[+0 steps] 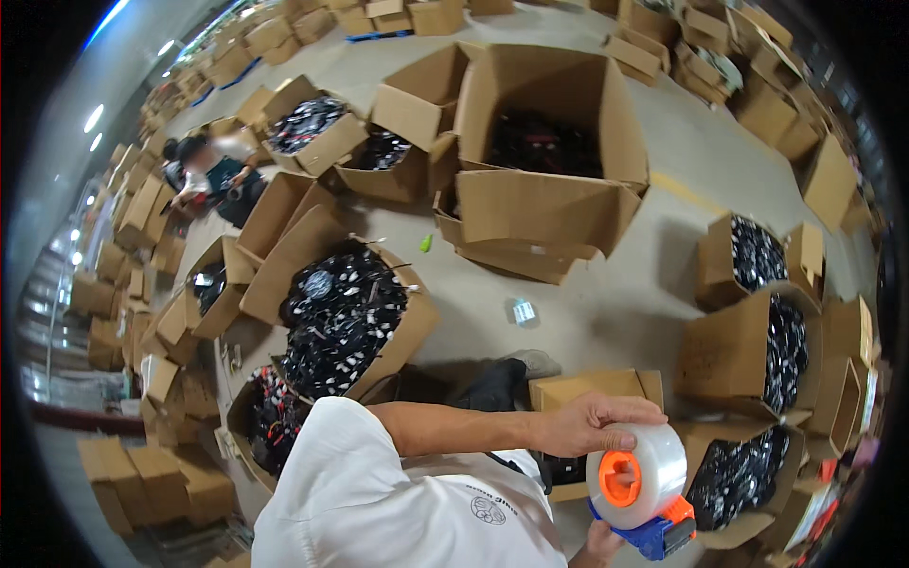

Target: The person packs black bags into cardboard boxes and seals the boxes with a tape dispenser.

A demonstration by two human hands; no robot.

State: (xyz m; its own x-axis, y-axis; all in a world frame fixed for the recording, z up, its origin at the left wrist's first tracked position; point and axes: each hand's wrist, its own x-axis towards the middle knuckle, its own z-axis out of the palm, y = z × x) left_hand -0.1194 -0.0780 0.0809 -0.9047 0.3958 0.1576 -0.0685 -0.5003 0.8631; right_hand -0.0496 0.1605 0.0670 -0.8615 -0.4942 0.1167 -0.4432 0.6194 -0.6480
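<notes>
Steadying seems in hand, the left hand [598, 422] pinching the tape roll [655, 473] on the blue dispenser [646, 540] above the right hand [598, 545], whose fingers are unclear; moving on calls for even support.

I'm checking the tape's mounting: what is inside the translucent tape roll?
An orange hub shows inside the tape roll. The left hand partly covers the roll's top; the hub's far end is hidden.

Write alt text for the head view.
Left hand grips a clear packing-tape roll on a blue-and-orange tape dispenser; the right hand is beneath, partly hidden. Open cardboard boxes, several filled with glossy black items, stand on a concrete-grey floor.
</notes>
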